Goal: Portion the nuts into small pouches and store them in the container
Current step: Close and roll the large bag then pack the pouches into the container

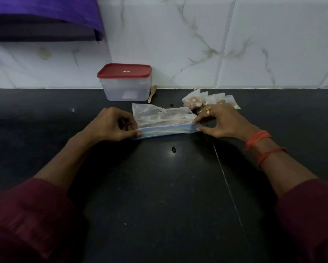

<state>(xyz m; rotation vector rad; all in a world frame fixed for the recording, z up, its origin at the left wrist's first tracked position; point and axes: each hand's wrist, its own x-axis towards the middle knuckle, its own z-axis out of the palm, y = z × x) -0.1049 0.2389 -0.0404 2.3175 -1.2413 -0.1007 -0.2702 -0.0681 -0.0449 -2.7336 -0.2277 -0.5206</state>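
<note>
Plastic zip bag (162,115) lay on the counter (159,196), your left grip (111,124) and right grip (222,123) pinching its blue seal (165,130) at the ends. Sealing looked underway; next, the pouches (192,100) needed that lidded container (127,88) opened.

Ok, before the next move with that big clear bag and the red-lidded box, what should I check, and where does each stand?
1. Both ends of the large clear zip bag pinched by left hand and right hand: ok.
2. Its blue strip sealed along the whole length: cannot tell.
3. The clear plastic container open for storing: not ok, red lid is on.
4. The small clear pouches holding nuts, beyond the right hand: ok.
5. The black counter free of strays: not ok, one dark loose piece lies before the bag.
</note>
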